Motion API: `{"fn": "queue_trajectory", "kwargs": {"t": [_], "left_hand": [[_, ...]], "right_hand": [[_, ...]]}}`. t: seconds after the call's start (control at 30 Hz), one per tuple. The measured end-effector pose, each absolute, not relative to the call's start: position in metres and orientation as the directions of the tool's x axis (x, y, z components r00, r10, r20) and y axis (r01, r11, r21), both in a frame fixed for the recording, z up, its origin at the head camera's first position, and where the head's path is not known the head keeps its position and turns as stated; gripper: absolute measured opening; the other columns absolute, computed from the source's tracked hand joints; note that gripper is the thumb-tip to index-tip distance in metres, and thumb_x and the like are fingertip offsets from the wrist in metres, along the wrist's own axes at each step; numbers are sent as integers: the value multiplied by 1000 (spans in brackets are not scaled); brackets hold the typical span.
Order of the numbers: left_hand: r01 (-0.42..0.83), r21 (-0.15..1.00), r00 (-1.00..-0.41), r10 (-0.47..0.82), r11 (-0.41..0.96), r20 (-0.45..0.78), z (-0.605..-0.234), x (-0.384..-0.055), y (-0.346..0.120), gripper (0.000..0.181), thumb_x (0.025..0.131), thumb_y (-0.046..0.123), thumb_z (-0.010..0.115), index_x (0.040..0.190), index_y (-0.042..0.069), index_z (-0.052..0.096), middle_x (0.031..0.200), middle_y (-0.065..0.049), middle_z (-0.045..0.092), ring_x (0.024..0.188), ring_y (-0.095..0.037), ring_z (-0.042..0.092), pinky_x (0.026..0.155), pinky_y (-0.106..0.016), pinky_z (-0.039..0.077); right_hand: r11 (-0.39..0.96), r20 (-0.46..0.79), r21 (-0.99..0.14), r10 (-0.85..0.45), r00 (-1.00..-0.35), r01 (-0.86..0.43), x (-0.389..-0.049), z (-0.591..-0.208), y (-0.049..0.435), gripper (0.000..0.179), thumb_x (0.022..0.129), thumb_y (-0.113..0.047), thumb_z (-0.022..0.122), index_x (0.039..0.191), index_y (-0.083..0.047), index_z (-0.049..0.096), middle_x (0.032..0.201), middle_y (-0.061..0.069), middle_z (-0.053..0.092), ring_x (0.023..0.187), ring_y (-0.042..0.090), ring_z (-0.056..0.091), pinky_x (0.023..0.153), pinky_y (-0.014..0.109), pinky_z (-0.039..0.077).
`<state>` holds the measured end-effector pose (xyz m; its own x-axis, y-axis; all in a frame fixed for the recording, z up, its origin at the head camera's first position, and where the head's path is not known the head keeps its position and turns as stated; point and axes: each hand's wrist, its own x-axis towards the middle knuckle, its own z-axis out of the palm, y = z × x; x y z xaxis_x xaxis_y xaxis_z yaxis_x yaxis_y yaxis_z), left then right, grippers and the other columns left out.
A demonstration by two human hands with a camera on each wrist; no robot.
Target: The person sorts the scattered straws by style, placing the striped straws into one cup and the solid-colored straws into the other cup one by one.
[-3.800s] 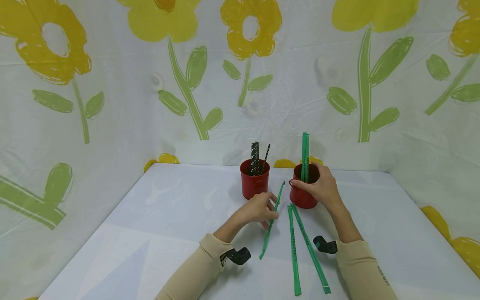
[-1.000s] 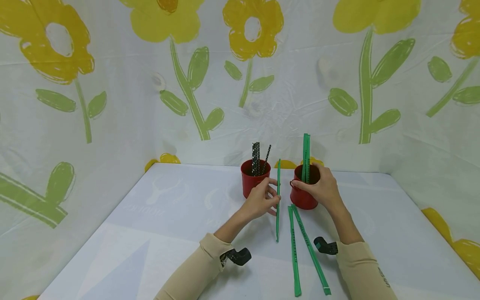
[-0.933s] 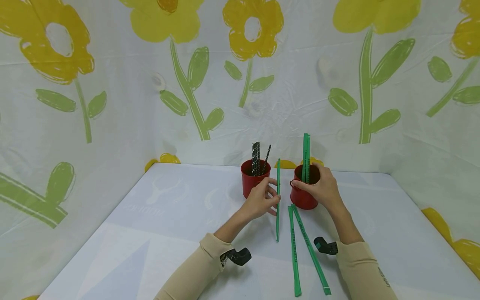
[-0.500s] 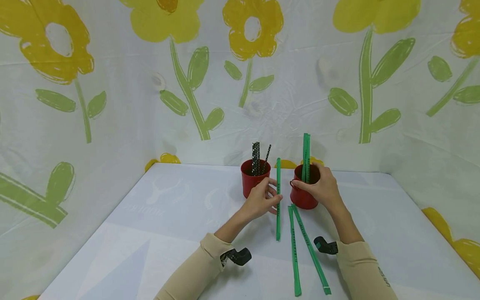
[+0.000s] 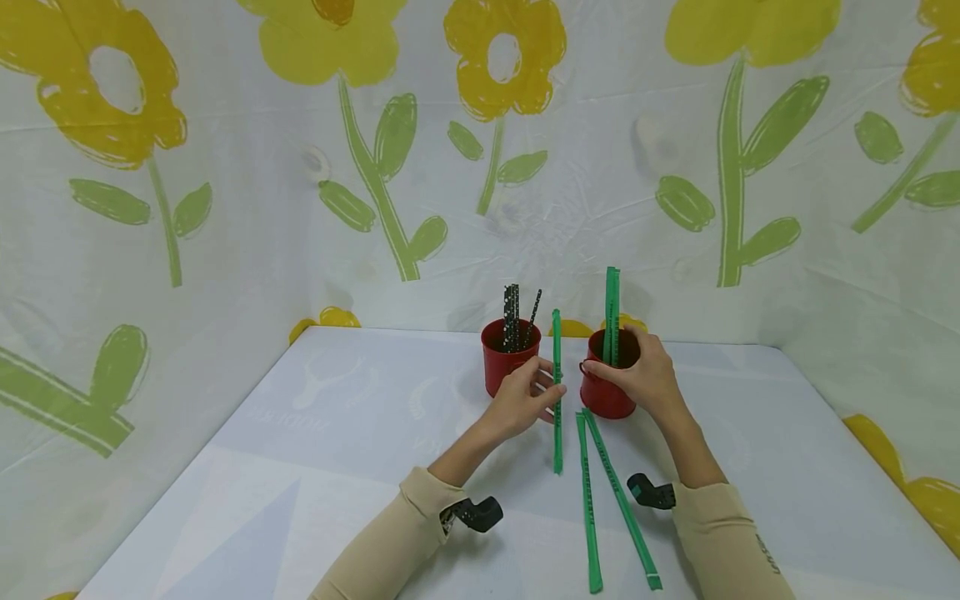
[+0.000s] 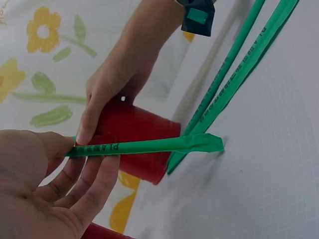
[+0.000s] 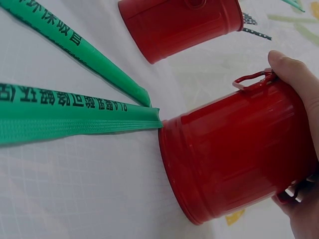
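My left hand (image 5: 519,402) pinches a green-wrapped drinking straw (image 5: 557,446) between thumb and fingers, holding it near upright in the space between two small red buckets. In the left wrist view the straw's lower end (image 6: 207,143) points out past the fingers over the table. My right hand (image 5: 649,375) grips the right red bucket (image 5: 607,400) at its rim, thumb beside a small wire handle (image 7: 254,79). Wrapped green straws (image 5: 612,304) stand in that bucket. Two more wrapped straws, one left (image 5: 588,508) and one right (image 5: 624,504), lie on the table before it, far ends at its base.
The left red bucket (image 5: 497,367), partly behind my left hand, holds several black straws with white dots (image 5: 511,312). Both buckets stand near the back edge of the white table (image 5: 337,467). A flower-printed curtain (image 5: 585,192) hangs behind.
My left hand has lifted its straw from a slant to near upright and shifted slightly right. In the last second the straw has risen a little. The right hand stays on its bucket.
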<state>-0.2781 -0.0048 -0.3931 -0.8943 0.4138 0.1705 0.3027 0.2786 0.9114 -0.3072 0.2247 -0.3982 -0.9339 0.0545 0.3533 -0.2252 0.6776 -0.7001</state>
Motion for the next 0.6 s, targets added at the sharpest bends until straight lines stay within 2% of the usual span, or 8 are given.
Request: {"fn": "queue_trajectory", "kwargs": {"t": [0.23, 0.6], "left_hand": [[332, 914, -879, 429, 234, 210, -393, -277, -4, 30, 97, 17, 62, 125, 9, 53, 110, -15, 66, 86, -17, 68, 64, -31, 61], [342, 922, -865, 445, 183, 233, -392, -279, -6, 38, 98, 19, 60, 133, 7, 48, 109, -19, 65, 86, -22, 71, 63, -33, 61]], "right_hand": [[682, 362, -695, 57, -930, -229, -308, -398, 227, 90, 75, -51, 80, 141, -6, 41, 134, 21, 49, 123, 38, 47, 88, 59, 55], [680, 352, -699, 58, -934, -221, -308, -399, 225, 90, 76, -50, 80, 143, -6, 39, 135, 21, 48, 124, 38, 46, 89, 59, 55]]}}
